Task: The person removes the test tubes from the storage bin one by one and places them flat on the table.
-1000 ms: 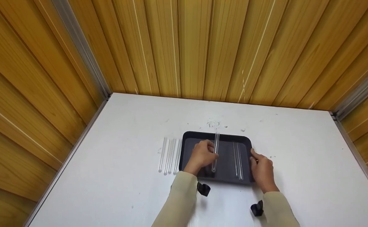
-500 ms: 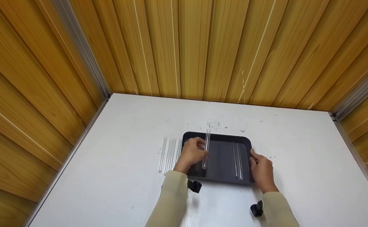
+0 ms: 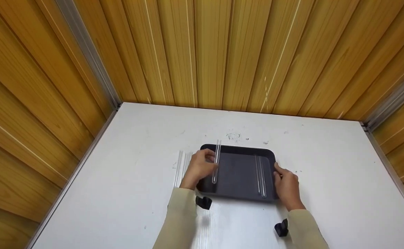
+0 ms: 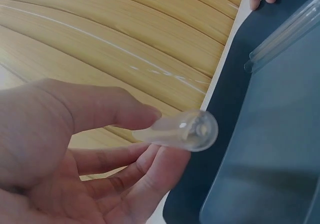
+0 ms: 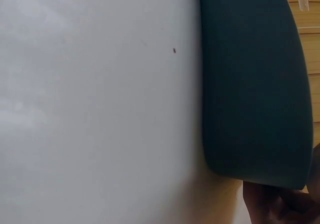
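My left hand (image 3: 199,168) pinches a clear test tube (image 3: 217,152) between thumb and fingers, over the left part of a dark rectangular tray (image 3: 238,178). In the left wrist view the tube's rounded end (image 4: 200,130) points toward the camera. Two more clear test tubes (image 3: 263,185) lie side by side in the tray near its right wall. At that side my right hand (image 3: 287,186) grips the tray's rim. The right wrist view has the tray's outer wall (image 5: 255,84) large, with the fingers (image 5: 260,204) partly hidden at its corner.
Several clear test tubes (image 3: 179,169) lie in a row on the white table (image 3: 146,200), left of the tray and partly behind my left hand. Wood-patterned panels (image 3: 208,52) wall in the table at the back and sides.
My left hand has moved left with the test tube, from mid-tray to the tray's left part, and now covers some of the tubes on the table. The right hand keeps its place.
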`<state>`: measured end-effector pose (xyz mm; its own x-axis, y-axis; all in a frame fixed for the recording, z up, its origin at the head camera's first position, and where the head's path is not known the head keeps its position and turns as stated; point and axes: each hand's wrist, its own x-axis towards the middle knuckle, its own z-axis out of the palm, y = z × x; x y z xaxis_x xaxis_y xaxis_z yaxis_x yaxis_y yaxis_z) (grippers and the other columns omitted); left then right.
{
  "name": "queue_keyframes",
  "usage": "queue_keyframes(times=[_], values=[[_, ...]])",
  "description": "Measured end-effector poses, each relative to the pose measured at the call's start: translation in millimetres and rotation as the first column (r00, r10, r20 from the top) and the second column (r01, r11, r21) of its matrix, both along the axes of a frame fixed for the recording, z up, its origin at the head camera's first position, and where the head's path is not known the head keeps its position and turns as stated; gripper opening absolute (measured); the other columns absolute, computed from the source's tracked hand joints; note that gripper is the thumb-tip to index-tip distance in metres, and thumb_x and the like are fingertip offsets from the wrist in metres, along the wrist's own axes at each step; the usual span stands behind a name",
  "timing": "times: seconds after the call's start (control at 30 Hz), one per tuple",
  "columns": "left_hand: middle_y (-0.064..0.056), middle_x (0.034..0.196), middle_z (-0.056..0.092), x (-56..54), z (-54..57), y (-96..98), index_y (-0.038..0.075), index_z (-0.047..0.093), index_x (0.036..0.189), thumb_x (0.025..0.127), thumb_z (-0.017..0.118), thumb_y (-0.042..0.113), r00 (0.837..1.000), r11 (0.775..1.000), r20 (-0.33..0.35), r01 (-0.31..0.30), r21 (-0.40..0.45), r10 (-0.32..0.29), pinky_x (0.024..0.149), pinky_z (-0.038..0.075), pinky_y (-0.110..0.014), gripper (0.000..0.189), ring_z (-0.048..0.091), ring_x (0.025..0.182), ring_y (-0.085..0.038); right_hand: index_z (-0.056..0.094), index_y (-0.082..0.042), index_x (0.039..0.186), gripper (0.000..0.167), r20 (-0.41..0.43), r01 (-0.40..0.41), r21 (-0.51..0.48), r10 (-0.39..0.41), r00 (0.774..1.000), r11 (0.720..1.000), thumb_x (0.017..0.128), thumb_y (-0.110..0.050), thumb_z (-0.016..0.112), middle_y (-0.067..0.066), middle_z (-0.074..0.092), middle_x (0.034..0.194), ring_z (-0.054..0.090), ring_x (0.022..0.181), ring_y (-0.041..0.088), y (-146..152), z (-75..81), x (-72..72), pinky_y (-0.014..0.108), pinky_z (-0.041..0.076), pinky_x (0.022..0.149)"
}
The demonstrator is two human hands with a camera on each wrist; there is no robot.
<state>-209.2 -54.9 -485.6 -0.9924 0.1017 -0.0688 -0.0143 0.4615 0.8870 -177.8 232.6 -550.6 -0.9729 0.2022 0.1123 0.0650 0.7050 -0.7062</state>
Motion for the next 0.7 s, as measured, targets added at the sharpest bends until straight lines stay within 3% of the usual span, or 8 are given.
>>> queue_keyframes(times=[0.23,0.57,0.7], values=[[-0.011,0.094,0.067,0.0,0.3,-14.3,0.002,0.067,0.106,0.075,0.067,0.002,1.000,1.000,0.017,-0.022,0.000,0.022,0.061,0.053,-0.025,0.032,0.059,0.078,-0.016,0.054,0.000,0.133,0.038,-0.028,-0.010,0.022,0.011,1.000,1.000,0.095,-0.001,0.054,0.026,0.060,0.127,0.065,0.099,0.033,0,-1.9,-0.3,0.040,0.051,0.079],[-0.013,0.097,0.063,2.5,-4.9,-33.5,-0.002,0.063,0.111,0.076,0.064,0.000,0.996,0.997,0.063,-0.060,0.057,0.056,0.056,0.055,-0.025,0.035,0.059,0.060,-0.011,0.053,0.000,0.133,0.038,-0.010,0.006,0.019,-0.005,1.000,1.000,0.095,-0.001,0.054,0.027,0.061,0.125,0.064,0.094,0.032,0,-1.6,-0.4,0.041,0.050,0.078],[-0.014,0.098,0.064,3.1,-9.3,-43.7,0.000,0.063,0.114,0.076,0.064,-0.001,0.993,0.994,0.088,-0.084,0.069,0.078,0.058,0.056,-0.027,0.038,0.059,0.061,-0.012,0.054,0.000,0.133,0.038,-0.019,0.004,0.023,-0.004,1.000,1.000,0.095,-0.001,0.054,0.027,0.061,0.125,0.064,0.095,0.032,-1,-0.8,0.0,0.041,0.050,0.079]])
